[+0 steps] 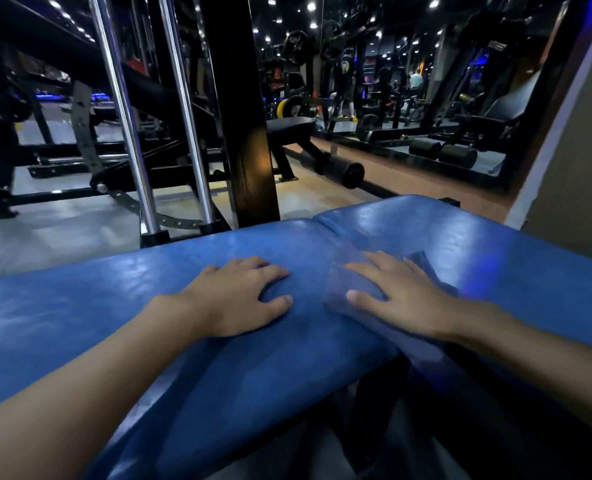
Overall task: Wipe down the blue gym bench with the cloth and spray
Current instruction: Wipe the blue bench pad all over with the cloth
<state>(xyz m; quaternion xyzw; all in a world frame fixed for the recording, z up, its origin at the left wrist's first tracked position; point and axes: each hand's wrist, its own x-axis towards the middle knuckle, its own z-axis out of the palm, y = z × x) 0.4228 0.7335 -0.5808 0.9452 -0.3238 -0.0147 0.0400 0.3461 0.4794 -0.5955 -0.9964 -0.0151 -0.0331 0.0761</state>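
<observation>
The blue padded gym bench (114, 299) runs across the lower half of the head view, with a seam between its two pads near the top middle. My left hand (242, 296) rests on the bare pad, fingers bent, holding nothing. My right hand (402, 299) lies flat, fingers spread, pressing a blue cloth (343, 275) onto the pad just right of the seam. The cloth is blurred and hangs over the near edge below my wrist. No spray bottle is in view.
A black upright post (242, 109) and two chrome bars (124, 112) stand just behind the bench. A black bench with roller pads (343, 171) sits farther back. A pale wall corner (575, 157) is at the right. Dark machines fill the background.
</observation>
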